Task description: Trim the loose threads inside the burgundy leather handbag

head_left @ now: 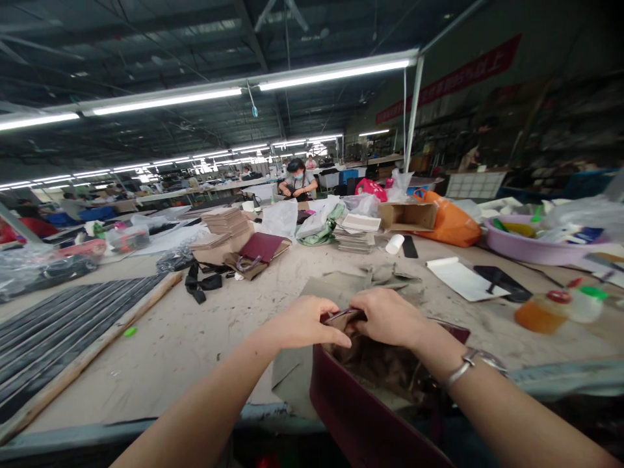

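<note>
A dark maroon handbag (341,403) with a brown lining lies tilted at the table's near edge, its mouth toward me. My left hand (305,323) pinches the bag's far rim between thumb and fingers. Close beside it, my right hand (387,316) grips the same rim, with its fingertips hidden inside the opening. A watch circles my right wrist. Under and behind the bag lie pieces of grey-green sheet material (336,286).
A wooden-edged rack of black strips (82,325) lies left. Ahead are a maroon piece (260,247), stacked sheets (358,237) and an open cardboard box (408,216). Right stand a glue bottle (541,313) and a lilac basin (526,250). A person (298,179) sits farther back.
</note>
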Available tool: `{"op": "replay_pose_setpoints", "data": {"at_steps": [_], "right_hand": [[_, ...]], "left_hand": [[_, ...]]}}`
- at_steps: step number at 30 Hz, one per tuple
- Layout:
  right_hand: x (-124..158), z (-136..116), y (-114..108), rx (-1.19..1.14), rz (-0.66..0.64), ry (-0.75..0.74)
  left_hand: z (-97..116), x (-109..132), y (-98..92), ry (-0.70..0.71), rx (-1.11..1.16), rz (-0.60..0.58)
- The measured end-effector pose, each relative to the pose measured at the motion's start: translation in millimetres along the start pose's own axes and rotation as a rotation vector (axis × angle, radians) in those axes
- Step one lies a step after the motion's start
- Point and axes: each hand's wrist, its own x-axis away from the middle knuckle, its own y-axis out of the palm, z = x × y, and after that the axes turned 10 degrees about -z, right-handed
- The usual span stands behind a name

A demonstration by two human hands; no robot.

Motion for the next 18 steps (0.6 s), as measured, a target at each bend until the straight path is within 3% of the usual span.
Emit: {"op": "replay_pose_setpoints", "data": {"at_steps": [4,9,12,15,18], "right_hand": [[-5,4,2,0.031,0.046,0.031],[18,-4,2,-0.038,0.398,-0.109],[39,-19,22,-0.299,0.525,-0.082],[46,-34,55,-0.694,0.388,0.122],[36,-42,79,-0.932,0.263,0.245]], "left_hand": [[5,-14,1.7,0.007,-0.096,0.091],[6,-26,2.1,-0.018,-0.145,0.092],[8,-25,6.6,-0.018,-0.106,0.106],[8,-21,12.7,-0.005,-0.058,0.081],[9,-16,15.6,-0.01,-0.037,0.079]]}}
